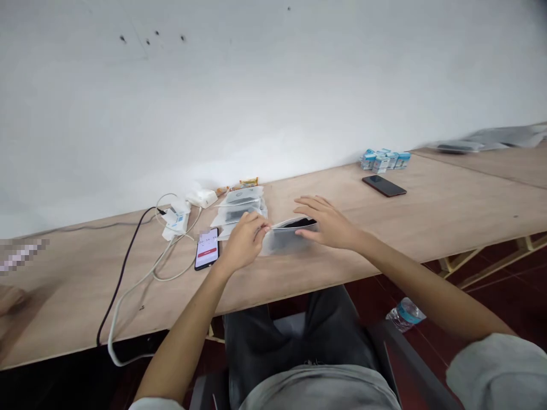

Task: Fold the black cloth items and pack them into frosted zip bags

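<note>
A frosted zip bag (284, 244) with something dark inside lies before me at the table's front, its mouth gaping on the right side. My left hand (247, 239) pinches the left end of its top edge between thumb and fingers. At the right end is my right hand (327, 223), fingers stretched out and thumb apart, close to the bag's mouth; whether the thumb touches the lip I cannot tell. Just behind my left hand lies a stack of similar frosted bags (241, 199) holding dark items.
Left of the stack are a lit phone (207, 249), a white power strip (176, 222) and loose cables (128, 262). A dark phone (384, 185) and small blue-and-white boxes (387, 161) sit at right. More bags (491, 138) lie far right. Another person's hand (11, 299) rests at far left.
</note>
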Tool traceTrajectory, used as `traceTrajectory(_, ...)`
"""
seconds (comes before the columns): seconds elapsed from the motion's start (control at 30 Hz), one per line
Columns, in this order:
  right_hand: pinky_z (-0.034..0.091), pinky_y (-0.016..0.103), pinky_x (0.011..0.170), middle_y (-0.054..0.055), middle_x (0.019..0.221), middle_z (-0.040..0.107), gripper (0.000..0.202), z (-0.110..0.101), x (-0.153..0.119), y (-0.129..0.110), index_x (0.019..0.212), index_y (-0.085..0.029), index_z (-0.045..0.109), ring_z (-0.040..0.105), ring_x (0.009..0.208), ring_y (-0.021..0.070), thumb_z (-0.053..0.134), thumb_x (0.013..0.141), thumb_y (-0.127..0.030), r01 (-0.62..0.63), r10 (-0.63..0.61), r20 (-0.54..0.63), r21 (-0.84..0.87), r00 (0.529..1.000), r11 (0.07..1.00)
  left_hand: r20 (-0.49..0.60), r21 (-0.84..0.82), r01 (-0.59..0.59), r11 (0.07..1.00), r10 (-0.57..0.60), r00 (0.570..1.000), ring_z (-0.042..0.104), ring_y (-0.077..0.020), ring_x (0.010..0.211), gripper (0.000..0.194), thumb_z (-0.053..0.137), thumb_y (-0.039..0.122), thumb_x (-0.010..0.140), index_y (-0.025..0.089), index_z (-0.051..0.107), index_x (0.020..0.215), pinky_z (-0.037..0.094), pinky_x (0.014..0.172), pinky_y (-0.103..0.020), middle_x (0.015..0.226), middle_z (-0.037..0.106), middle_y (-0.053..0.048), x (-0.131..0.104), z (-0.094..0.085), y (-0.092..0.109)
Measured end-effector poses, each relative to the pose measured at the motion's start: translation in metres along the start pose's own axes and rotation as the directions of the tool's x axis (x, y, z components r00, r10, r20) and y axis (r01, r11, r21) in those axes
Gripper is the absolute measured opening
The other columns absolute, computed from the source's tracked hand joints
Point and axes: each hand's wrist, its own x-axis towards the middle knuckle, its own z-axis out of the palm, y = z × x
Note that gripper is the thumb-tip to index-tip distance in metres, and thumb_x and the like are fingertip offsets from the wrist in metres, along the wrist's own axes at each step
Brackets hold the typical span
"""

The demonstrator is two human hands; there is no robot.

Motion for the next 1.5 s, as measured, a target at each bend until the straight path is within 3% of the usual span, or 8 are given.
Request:
traceTrajectory(0.1,0.034,0.058,0.11,0.012,0.139,0.055,0.017,-0.002,0.004,0.007,0.093,-0.021,0.069,0.043,0.135,0.0336,0.068,0.084,-0.034,-0.033,0.031,0.087,0.028,0.996,0.999,0.0,-0.045,0.039,0.998,-0.039,0.999,0.054,-0.0181,0.09,0.016,0.047,0.017,0.092,0.019,0.062,0.085,0.043,0.083,-0.031,0.091,0.064,-0.003,-0.002,0.0,-0.01)
traceTrajectory(0.2,0.037,0.056,0.109,0.012,0.136,0.058,0.01,0.001,0.004,0.009,0.088,-0.021,0.07,0.045,0.134,0.0321,0.064,0.086,-0.029,-0.019,0.006,0.135,0.098,0.991,0.995,0.001,-0.081,0.044,0.996,-0.044,0.999,0.056,-0.0188,0.092,0.016,0.048,0.02,0.092,0.019,0.062,0.084,0.043,0.085,-0.032,0.091,0.065,-0.003,-0.008,0.005,-0.016)
traceTrajectory(0.33,0.04,0.053,0.106,0.012,0.134,0.06,0.013,0.003,0.003,0.008,0.087,-0.021,0.07,0.049,0.131,0.0305,0.059,0.089,-0.027,-0.012,-0.006,0.134,0.131,0.991,0.991,-0.042,-0.088,0.045,0.995,-0.049,0.998,0.057,-0.0205,0.093,0.017,0.05,0.027,0.093,0.02,0.064,0.088,0.043,0.089,-0.037,0.093,0.066,-0.004,-0.015,0.008,-0.021)
traceTrajectory(0.53,0.041,0.051,0.105,0.009,0.132,0.062,0.017,-0.002,0.003,0.008,0.084,-0.022,0.071,0.052,0.128,0.0289,0.056,0.091,-0.025,0.001,-0.009,0.081,0.096,0.997,0.995,-0.13,-0.095,0.032,0.995,-0.044,0.991,0.055,-0.0204,0.094,0.019,0.051,0.031,0.094,0.021,0.067,0.089,0.047,0.083,-0.034,0.096,0.063,-0.005,-0.022,0.008,-0.026)
traceTrajectory(0.67,0.041,0.054,0.105,0.011,0.135,0.059,0.014,0.0,0.008,-0.004,0.086,-0.021,0.071,0.052,0.127,0.0313,0.057,0.089,-0.023,-0.028,0.022,0.119,0.053,0.993,0.998,-0.199,-0.088,-0.01,0.996,-0.007,0.98,0.055,-0.0187,0.089,0.018,0.051,0.026,0.094,0.021,0.068,0.088,0.045,0.083,-0.034,0.092,0.062,-0.004,-0.018,0.014,-0.022)
traceTrajectory(0.8,0.043,0.052,0.103,0.012,0.133,0.061,0.014,0.008,0.016,-0.016,0.087,-0.021,0.072,0.057,0.122,0.0307,0.059,0.089,-0.025,-0.016,-0.003,0.147,0.128,0.989,0.992,-0.221,-0.132,-0.023,0.991,-0.006,0.975,0.056,-0.0188,0.09,0.018,0.052,0.025,0.093,0.021,0.068,0.086,0.045,0.085,-0.034,0.09,0.062,-0.004,-0.016,0.023,-0.014)
traceTrajectory(1.13,0.045,0.051,0.1,0.011,0.129,0.063,0.017,0.008,0.014,-0.015,0.082,-0.021,0.072,0.059,0.118,0.0298,0.057,0.089,-0.02,-0.047,0.025,0.142,0.149,0.99,0.988,-0.279,-0.314,0.105,0.944,-0.198,0.94,0.062,-0.017,0.091,0.016,0.06,0.033,0.09,0.022,0.071,0.091,0.051,0.079,-0.03,0.097,0.064,-0.004,-0.036,0.027,-0.031)
traceTrajectory(1.5,0.048,0.045,0.098,0.007,0.127,0.065,0.018,0.027,0.024,-0.033,0.087,-0.023,0.073,0.061,0.116,0.0258,0.056,0.092,-0.025,-0.087,0.047,0.168,0.239,0.985,0.967,-0.279,-0.405,0.059,0.912,-0.185,0.942,0.062,-0.016,0.09,0.013,0.061,0.027,0.089,0.022,0.074,0.091,0.051,0.085,-0.031,0.094,0.064,-0.003,-0.034,0.039,-0.013)
